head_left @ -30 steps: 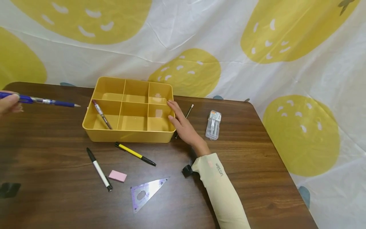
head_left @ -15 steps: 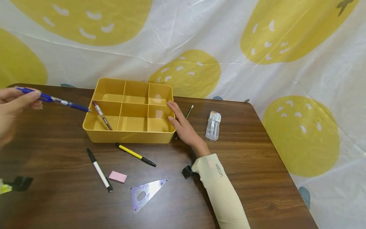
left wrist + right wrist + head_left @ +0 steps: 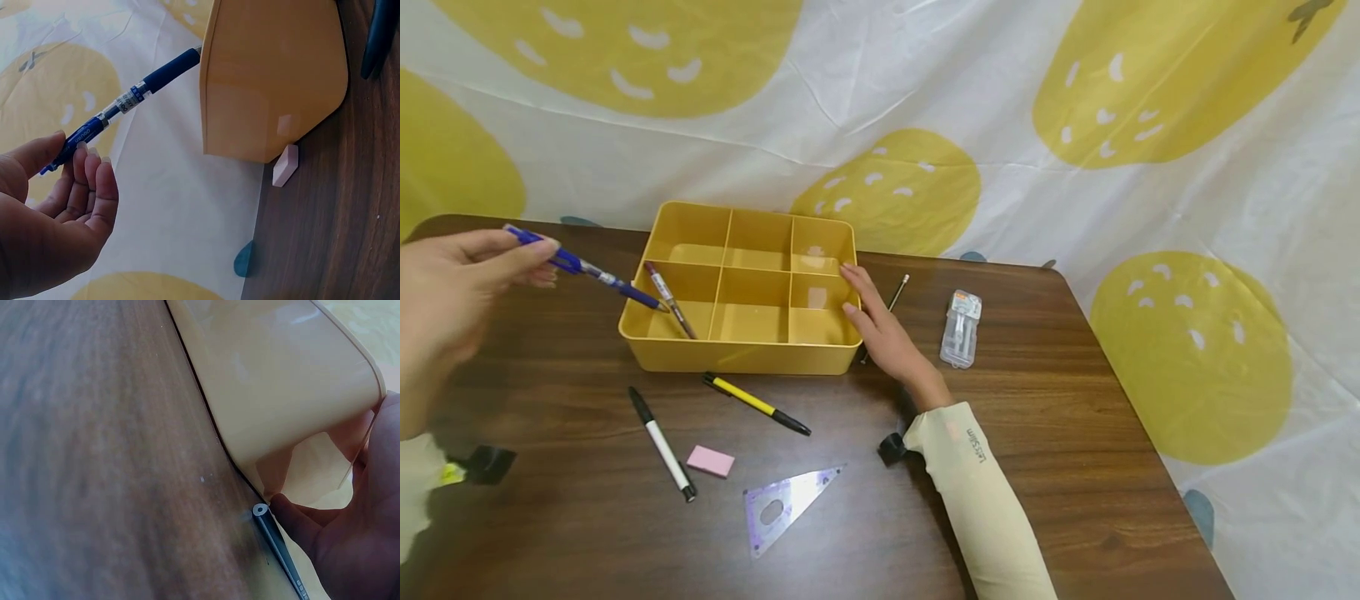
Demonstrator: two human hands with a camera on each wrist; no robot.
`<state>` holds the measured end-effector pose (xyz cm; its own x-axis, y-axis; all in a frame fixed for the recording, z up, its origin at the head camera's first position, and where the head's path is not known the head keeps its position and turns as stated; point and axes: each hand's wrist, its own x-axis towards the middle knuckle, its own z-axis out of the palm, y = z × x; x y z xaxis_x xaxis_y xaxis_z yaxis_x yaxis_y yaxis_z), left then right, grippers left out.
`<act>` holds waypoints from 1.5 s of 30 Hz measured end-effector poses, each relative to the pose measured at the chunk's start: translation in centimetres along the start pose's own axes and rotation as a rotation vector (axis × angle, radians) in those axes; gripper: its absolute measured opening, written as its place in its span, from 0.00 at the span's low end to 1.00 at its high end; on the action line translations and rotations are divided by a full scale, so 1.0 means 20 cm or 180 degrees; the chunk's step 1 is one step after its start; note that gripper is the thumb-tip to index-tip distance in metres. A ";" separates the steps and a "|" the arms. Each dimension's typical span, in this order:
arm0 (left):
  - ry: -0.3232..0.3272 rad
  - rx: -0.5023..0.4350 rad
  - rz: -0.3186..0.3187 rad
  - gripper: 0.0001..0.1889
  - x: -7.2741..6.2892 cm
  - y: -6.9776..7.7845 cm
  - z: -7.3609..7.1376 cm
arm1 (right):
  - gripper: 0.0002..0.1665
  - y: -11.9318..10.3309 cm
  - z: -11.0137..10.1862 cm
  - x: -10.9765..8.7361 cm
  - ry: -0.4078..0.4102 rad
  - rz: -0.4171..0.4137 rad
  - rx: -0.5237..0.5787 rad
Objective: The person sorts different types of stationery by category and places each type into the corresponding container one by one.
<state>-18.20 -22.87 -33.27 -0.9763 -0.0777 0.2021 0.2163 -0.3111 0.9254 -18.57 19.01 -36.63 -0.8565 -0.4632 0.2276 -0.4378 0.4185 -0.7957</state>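
My left hand (image 3: 463, 283) pinches a blue pen (image 3: 597, 271) between thumb and fingers, left of the yellow divided box (image 3: 741, 357). The pen slants down over the box's left rim, its tip at the front-left compartment. In the left wrist view, the pen tip passes behind the box wall (image 3: 275, 81). A dark red pen (image 3: 666, 293) leans in that same compartment. My right hand (image 3: 883, 333) holds the box's right wall, fingers at the rim. A black pencil (image 3: 275, 544) lies beside that wall, partly hidden by my right hand in the head view.
In front of the box lie a yellow-and-black pen (image 3: 756, 402), a white-and-black marker (image 3: 662, 446), a pink eraser (image 3: 711, 461) and a clear set square (image 3: 786, 508). A clear plastic case (image 3: 961, 329) lies right. Another pink eraser (image 3: 285, 165) sits against the box's left side.
My left hand has come in from the left edge, bringing the blue pen rightward and its tip down over the box's left rim. My right hand and the box stay in place.
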 end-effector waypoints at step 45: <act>-0.0483 0.2345 -0.0502 0.17 -0.01 -0.08 0.17 | 0.29 0.02 0.00 0.00 0.0021 -0.0052 0.0036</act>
<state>-18.43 -19.14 -33.71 -0.9971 0.0625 0.0425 0.0644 0.4080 0.9107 -18.74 19.10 -36.92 -0.8511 -0.4647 0.2443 -0.4487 0.4021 -0.7981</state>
